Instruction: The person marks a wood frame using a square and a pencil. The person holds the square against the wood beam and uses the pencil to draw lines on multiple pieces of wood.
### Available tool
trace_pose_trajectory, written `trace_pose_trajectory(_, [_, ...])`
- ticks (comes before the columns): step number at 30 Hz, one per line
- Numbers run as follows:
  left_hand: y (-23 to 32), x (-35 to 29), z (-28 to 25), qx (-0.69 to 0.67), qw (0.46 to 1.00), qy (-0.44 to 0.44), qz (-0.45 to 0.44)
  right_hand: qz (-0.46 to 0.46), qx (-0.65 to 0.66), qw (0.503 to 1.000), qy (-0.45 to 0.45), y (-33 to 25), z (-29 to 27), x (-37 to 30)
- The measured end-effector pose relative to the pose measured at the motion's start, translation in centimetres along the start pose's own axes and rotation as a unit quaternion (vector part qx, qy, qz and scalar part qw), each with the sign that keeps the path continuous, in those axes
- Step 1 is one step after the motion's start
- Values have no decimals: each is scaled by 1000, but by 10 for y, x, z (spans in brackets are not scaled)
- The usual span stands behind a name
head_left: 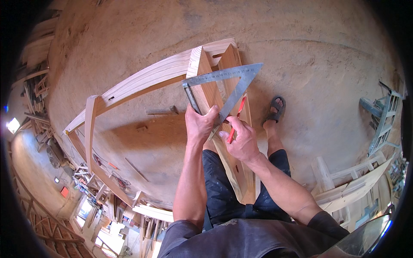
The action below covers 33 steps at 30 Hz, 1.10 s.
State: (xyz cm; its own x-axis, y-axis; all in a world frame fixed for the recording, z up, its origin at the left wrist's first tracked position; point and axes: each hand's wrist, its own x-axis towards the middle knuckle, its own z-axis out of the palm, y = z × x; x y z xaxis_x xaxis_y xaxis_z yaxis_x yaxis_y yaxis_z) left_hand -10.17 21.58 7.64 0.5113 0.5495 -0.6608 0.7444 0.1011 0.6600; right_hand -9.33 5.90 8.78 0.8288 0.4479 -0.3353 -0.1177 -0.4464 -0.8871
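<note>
My left hand [200, 125] grips a metal triangle square [251, 78], thumb and fingers closed around its lower corner. The square lies across the pale timber pieces [209, 91] of a wooden frame, which stretches from the far side toward my lap. Held in the closed fingers of my right hand [243, 139] is a red pencil [241, 107], slanting up along the square's slanted edge. Both hands are close together over the wood. The pencil's exact contact with the timber is hard to make out.
A long wooden beam [146, 78] runs out to the left, with a crosspiece [91, 124] near its end. A hammer-like tool [161, 111] lies on the dusty floor [301, 26]. Right of me stands a grey metal frame [384, 122]; pale boards [348, 189] are stacked at lower right.
</note>
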Motion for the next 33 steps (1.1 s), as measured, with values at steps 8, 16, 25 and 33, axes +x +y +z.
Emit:
trace_pose_trajectory(8, [6, -3, 4, 29, 999, 11, 7, 6, -6, 1000, -4, 3, -2, 1])
trace_pose_trajectory(16, [13, -7, 11, 34, 999, 22, -8, 31, 18, 999, -4, 9, -3, -1])
trace_pose_trajectory(25, [25, -11, 33, 215, 970, 103, -44, 106, 141, 984, -8, 31, -71, -7])
trace_pose_trajectory(33, [24, -17, 45, 209, 965, 159, -28, -99, 35, 994, 41, -12, -152, 47])
